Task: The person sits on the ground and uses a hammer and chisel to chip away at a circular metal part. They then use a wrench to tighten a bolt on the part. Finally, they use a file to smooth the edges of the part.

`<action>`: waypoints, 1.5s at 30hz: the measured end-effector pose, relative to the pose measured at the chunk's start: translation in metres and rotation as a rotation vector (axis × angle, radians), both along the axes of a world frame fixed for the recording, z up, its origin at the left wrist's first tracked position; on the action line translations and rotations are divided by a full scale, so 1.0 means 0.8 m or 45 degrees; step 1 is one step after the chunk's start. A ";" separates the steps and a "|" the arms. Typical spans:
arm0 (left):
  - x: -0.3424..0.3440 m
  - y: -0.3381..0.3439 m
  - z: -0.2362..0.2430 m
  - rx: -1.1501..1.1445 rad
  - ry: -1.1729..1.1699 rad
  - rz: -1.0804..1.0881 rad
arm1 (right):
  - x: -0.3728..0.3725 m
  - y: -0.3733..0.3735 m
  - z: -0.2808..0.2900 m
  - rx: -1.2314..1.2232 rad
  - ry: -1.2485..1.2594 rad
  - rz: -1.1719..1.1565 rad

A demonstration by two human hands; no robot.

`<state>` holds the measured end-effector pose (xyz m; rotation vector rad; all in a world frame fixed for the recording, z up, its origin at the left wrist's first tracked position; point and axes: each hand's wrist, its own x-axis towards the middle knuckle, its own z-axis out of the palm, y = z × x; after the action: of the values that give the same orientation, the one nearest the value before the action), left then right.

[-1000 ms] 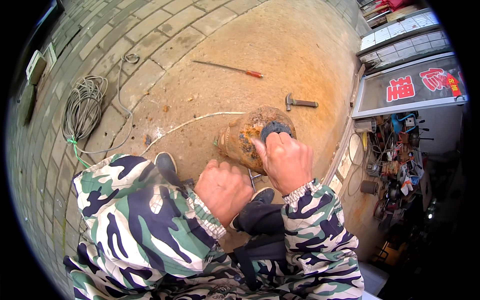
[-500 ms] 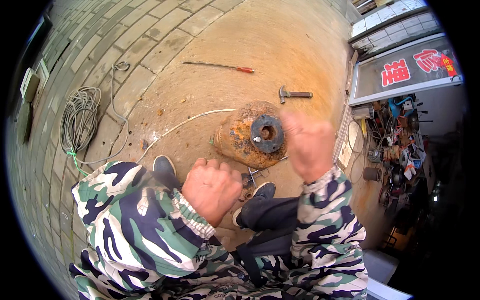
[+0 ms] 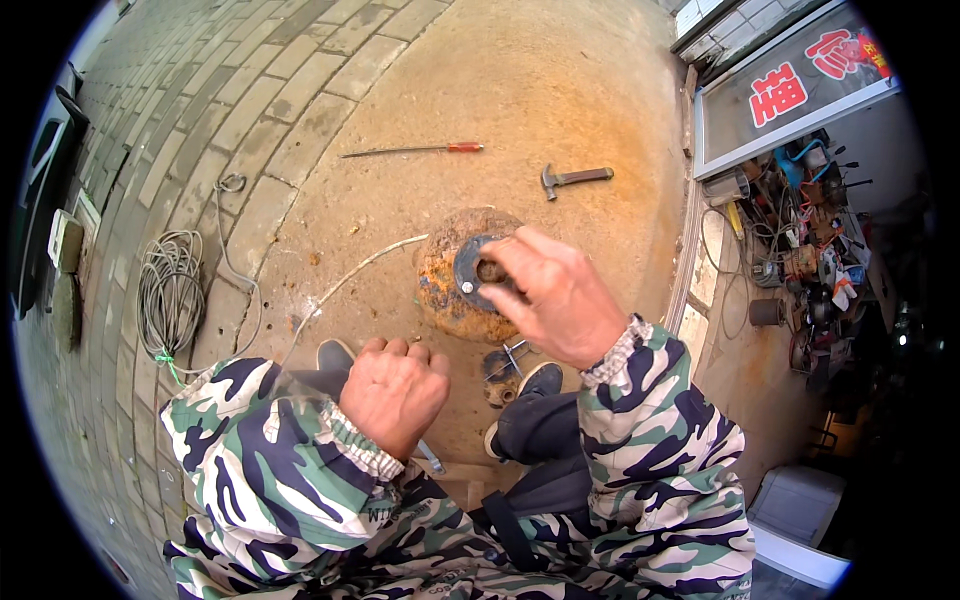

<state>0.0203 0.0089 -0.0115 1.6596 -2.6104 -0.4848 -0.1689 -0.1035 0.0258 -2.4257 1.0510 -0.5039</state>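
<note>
On the ground before me stands a rusty, rounded metal housing, topped by a black ring-shaped flange with a central hole. A pale bolt head shows on the flange. My right hand is over the flange's right side, thumb and fingers apart around the hole, with nothing visible between them. Whether the fingertips touch the flange is unclear. My left hand is curled into a fist, left of and nearer than the housing; what it holds, if anything, is hidden. Beside its wrist a flat grey metal tool end shows.
Beyond the housing lie a red-handled screwdriver and a claw hammer. Small metal parts sit between my shoes. A coiled cable is at the left. Cluttered tools and wires fill the doorway at right.
My right hand has moved left and down from beside the housing to over the flange, its fingers now spread. My left hand has shifted slightly left, still closed. The view has shifted too.
</note>
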 end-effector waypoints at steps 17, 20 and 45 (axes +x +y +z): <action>0.004 0.003 0.001 -0.020 -0.022 0.016 | 0.045 0.024 -0.038 -0.290 0.570 0.027; 0.007 0.007 0.000 -0.023 -0.013 0.052 | 0.054 0.027 -0.042 -0.167 0.589 -0.027; 0.003 0.001 0.008 0.021 0.007 0.052 | 0.045 0.019 -0.032 -0.427 0.441 0.060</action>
<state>0.0228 0.0093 -0.0053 1.7100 -2.5701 -0.5102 -0.1326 -0.0883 0.0002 -2.9039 1.1144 -0.2638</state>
